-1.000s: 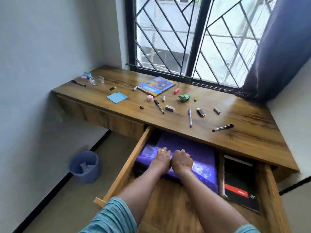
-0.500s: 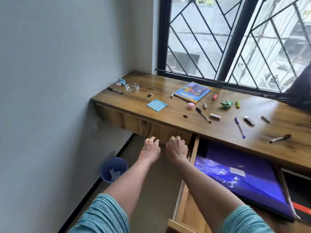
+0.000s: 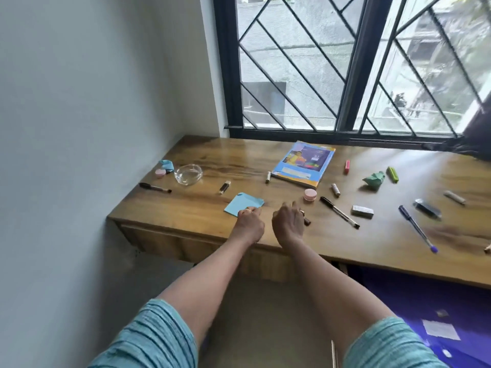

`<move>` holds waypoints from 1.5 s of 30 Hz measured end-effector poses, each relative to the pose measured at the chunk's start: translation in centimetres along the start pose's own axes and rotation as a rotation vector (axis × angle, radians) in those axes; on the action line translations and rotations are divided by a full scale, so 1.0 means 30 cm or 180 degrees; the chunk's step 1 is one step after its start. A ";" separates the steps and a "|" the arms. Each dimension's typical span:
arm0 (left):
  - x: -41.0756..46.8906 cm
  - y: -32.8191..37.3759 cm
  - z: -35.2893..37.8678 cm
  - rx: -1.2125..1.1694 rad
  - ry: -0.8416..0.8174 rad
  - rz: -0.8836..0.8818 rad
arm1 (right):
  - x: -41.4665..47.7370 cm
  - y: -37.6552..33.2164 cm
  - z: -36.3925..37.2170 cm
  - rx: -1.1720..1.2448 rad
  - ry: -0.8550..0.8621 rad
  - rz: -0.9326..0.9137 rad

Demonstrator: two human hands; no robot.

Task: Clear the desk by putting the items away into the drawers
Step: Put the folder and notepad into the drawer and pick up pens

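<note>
My left hand [image 3: 249, 224] rests over the wooden desk [image 3: 196, 216] near its front edge, fingers curled against the near corner of a blue sticky-note pad [image 3: 240, 203]. My right hand [image 3: 288, 223] hovers just to its right, fingers loosely apart and holding nothing, beside a small brown stick [image 3: 307, 222]. Scattered on the desk are a blue book [image 3: 304, 163], a pink cap [image 3: 310, 194], a black pen [image 3: 339, 212], a silver eraser [image 3: 362, 211] and a blue pen [image 3: 417, 228]. The right drawer stands open with a purple folder [image 3: 425, 309] inside.
At the far left lie a glass bowl [image 3: 188, 174], a black marker [image 3: 155, 187] and a small dark tube [image 3: 224, 187]. Crumpled green paper [image 3: 374, 178], a green highlighter [image 3: 392, 174] and a red eraser [image 3: 347, 166] sit further right. The left drawer front [image 3: 183, 244] is shut.
Both hands left the purple folder in the open drawer, passed the left drawer front, and rose onto the desk top by the blue note pad. My view swung left.
</note>
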State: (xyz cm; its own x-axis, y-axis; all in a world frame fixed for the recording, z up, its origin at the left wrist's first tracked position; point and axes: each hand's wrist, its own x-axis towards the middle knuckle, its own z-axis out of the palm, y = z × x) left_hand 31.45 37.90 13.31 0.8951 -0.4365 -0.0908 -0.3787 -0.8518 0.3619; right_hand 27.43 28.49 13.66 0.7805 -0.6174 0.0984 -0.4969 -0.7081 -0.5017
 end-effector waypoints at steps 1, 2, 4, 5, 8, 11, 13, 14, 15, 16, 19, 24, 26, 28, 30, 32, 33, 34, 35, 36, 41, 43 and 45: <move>0.042 0.006 -0.006 -0.0008 0.0009 0.0019 | 0.039 0.007 -0.008 0.0075 0.0054 0.0072; 0.067 0.023 -0.021 -0.0008 0.0018 0.0056 | 0.072 0.017 -0.018 0.0147 0.0108 0.0113; 0.146 0.053 -0.050 -0.0158 0.0057 0.0055 | 0.151 0.044 -0.038 0.0308 0.0211 0.0192; 0.195 0.061 -0.052 -0.0215 0.0026 0.0016 | 0.192 0.057 -0.051 0.0389 0.0262 0.0255; 0.320 0.080 -0.080 -0.0468 -0.0095 -0.0109 | 0.317 0.086 -0.085 0.0550 0.0282 0.0513; 0.490 0.107 -0.111 -0.0562 -0.0135 -0.0051 | 0.456 0.099 -0.090 0.0627 0.0223 0.0814; 0.595 0.122 -0.126 -0.0682 -0.0302 -0.0141 | 0.550 0.103 -0.078 0.0759 0.0170 0.1145; 0.653 0.127 -0.128 -0.0686 -0.0408 -0.0231 | 0.600 0.105 -0.065 0.0811 0.0111 0.1343; 0.711 0.136 -0.129 -0.0662 -0.0522 -0.0260 | 0.650 0.105 -0.047 0.0827 0.0026 0.1541; 0.766 0.145 -0.127 -0.0613 -0.0627 -0.0254 | 0.692 0.105 -0.030 0.0824 -0.0072 0.1737; 0.906 0.164 -0.101 -0.0622 -0.0872 -0.0278 | 0.791 0.113 0.030 0.0752 -0.0272 0.2096; 1.051 0.203 -0.055 -0.0600 -0.1093 -0.0248 | 0.904 0.130 0.075 0.0700 -0.0163 0.2468; 1.086 0.211 -0.044 -0.0828 -0.1057 -0.0375 | 0.933 0.153 0.059 0.0911 -0.0150 0.2583; 1.108 0.210 -0.036 -0.1107 -0.1058 -0.0502 | 0.951 0.172 0.040 0.1273 -0.0169 0.2533; 1.124 0.199 -0.027 -0.1378 -0.1105 -0.0566 | 0.961 0.176 0.020 0.1856 -0.0084 0.2410; 1.129 0.193 -0.022 -0.1604 -0.1195 -0.0543 | 0.961 0.154 -0.008 0.2323 0.0178 0.2203; 1.122 0.198 -0.027 -0.1669 -0.1236 -0.0482 | 0.959 0.138 -0.027 0.2412 0.0316 0.2020; 1.111 0.205 -0.035 -0.1712 -0.1267 -0.0415 | 0.954 0.119 -0.047 0.2461 0.0413 0.1803; 1.091 0.218 -0.050 -0.1801 -0.1244 -0.0330 | 0.944 0.095 -0.069 0.2490 0.0470 0.1577; 1.074 0.236 -0.067 -0.1913 -0.1150 -0.0234 | 0.931 0.067 -0.092 0.2478 0.0502 0.1339; 0.930 0.344 -0.230 -0.3256 -0.0740 0.0328 | 0.811 -0.042 -0.175 0.1636 0.0596 0.0181; 0.857 0.351 -0.297 -0.4018 -0.0902 0.0158 | 0.725 -0.076 -0.201 0.1260 0.0699 -0.0366; 0.778 0.330 -0.335 -0.4249 -0.0825 0.0060 | 0.617 -0.102 -0.220 0.0847 0.0816 -0.0964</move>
State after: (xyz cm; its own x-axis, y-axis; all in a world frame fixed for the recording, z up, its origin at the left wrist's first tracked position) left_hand 50.95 22.18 24.11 0.7667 -0.6124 -0.1926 0.2564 0.0171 0.9664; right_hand 40.90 16.96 22.70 0.7399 -0.4850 0.4662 -0.1209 -0.7776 -0.6171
